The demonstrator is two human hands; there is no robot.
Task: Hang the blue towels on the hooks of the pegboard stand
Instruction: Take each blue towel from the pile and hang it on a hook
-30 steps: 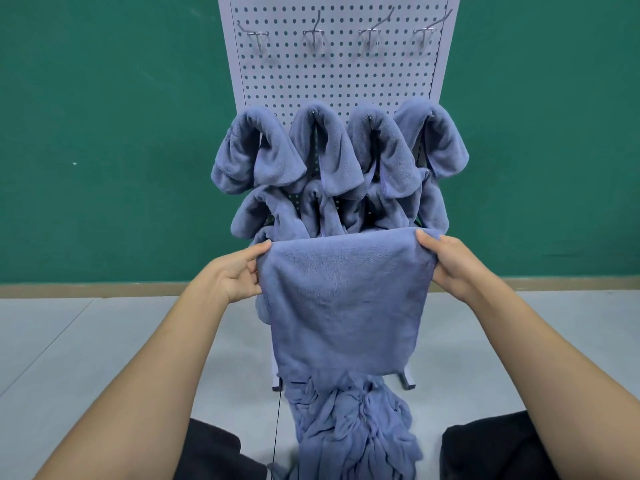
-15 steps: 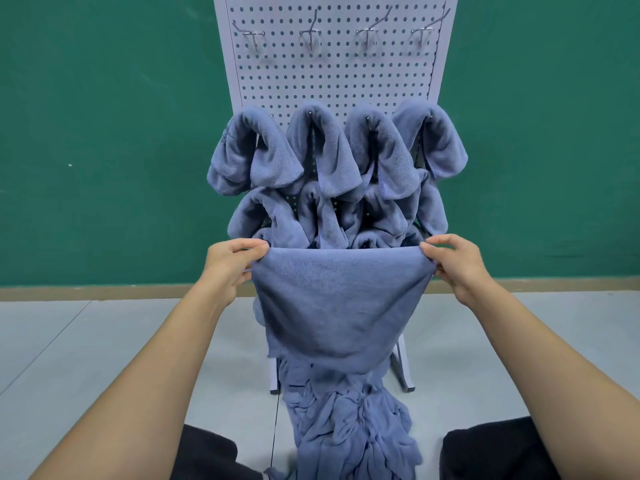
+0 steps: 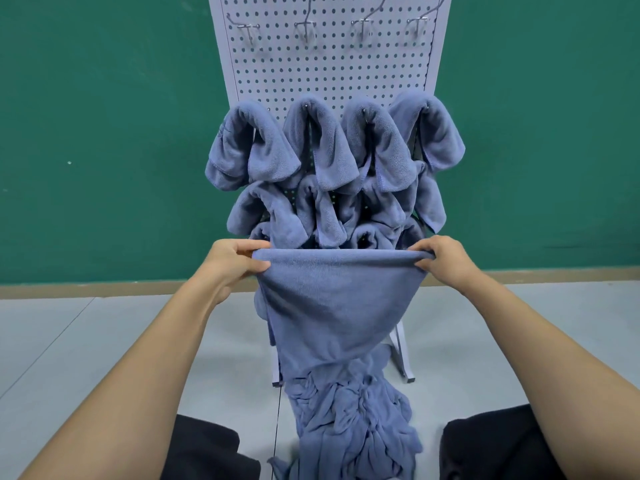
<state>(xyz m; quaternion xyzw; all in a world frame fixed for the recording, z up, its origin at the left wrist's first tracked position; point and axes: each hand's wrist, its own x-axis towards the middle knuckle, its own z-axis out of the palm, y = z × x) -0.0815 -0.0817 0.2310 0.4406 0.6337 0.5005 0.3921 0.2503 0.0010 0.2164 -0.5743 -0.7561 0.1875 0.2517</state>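
Left hand (image 3: 232, 263): in front of the pegboard stand (image 3: 332, 71), at its lower left edge; fingers (image 3: 251, 244) and thumb clamped on the left top corner of the held blue towel (image 3: 332, 299). The towel is stretched flat between both hands, directly before the stand's lower part, its top edge level and taut, its lower end drooping to the pile of towels (image 3: 353, 420) on the floor (image 3: 104, 341) at the stand's foot. On the stand above the held towel: hung towels (image 3: 318, 147), four draped across an upper row, more bunched in the rows beneath. Near the top of the stand, a row of four metal hooks (image 3: 306, 27). Right hand (image 3: 445, 259): at the stand's lower right edge, fingers (image 3: 424, 255) curled over and pinching the towel's right top corner. Green wall (image 3: 104, 133) behind the stand.
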